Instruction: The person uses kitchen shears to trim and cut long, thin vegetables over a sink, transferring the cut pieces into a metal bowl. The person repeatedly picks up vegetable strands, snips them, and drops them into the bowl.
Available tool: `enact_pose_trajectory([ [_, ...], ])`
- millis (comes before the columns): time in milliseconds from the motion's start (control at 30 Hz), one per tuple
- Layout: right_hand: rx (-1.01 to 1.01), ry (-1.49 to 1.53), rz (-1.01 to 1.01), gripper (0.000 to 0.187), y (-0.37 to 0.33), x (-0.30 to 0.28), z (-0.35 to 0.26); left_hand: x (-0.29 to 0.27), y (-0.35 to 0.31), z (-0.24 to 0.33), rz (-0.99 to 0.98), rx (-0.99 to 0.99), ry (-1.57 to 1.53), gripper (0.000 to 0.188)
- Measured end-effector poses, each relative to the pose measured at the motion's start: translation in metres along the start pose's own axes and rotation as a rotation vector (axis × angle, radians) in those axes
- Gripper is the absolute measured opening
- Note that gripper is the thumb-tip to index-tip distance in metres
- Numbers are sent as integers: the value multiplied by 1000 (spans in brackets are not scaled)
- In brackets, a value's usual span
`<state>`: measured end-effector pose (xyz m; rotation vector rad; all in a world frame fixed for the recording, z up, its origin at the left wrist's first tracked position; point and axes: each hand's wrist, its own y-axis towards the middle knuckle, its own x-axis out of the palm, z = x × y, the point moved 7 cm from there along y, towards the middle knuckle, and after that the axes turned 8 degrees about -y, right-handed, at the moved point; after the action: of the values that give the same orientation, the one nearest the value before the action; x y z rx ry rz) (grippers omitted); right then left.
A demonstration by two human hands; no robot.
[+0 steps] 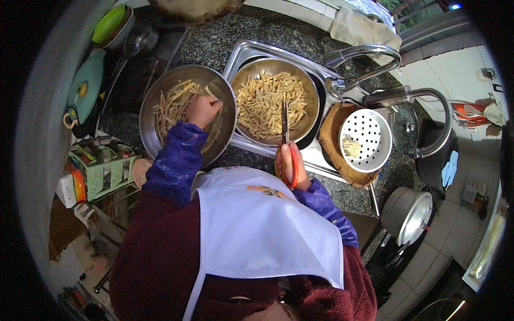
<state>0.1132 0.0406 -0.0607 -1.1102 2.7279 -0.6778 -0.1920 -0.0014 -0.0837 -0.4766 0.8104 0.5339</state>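
Nearest you: your white cloth bib apron point(267, 224), worn over dark maroon fuzzy clothing, with shiny blue-purple patterned sleeve covers point(179, 158) on both forearms. Your right hand point(294, 165) has its fingers wrapped around the loops of red-handled metal scissors point(285, 123); blades point away from you, over the right bowl, and look close together. Your left hand point(202, 111) is down inside the left wide round steel bowl point(228, 109), fingers bent inward at thin pale-beige strips point(176, 99); can't tell if they pinch one. Right round steel bowl point(312, 101) sits at the silver steel sink point(241, 51), holding a thick layer of short beige pieces point(262, 104). To its right, a white round perforated colander point(375, 128) with a pale lump inside rests on a brown woven basket point(327, 125). Farther: curved chrome faucet point(369, 49), then a beige cloth point(364, 35).
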Motion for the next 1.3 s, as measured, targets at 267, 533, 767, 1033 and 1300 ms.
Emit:
enact_pose_trajectory([
  [267,3,17,-99,40,2,9,5,6,11,-6,114,-127,-125,30],
  [533,-5,-66,-143,45,-3,11,-5,23,13,-15,85,92,-529,21],
  [767,-91,-261,-246,33,-2,20,-17,7,-34,88,-262,16,-1083,9],
  [1033,-19,-130,-156,38,3,22,-29,33,-51,123,-446,70,-921,13],
  [1300,-53,23,26,30,5,4,-12,-18,-9,65,173,288,-661,13],
])
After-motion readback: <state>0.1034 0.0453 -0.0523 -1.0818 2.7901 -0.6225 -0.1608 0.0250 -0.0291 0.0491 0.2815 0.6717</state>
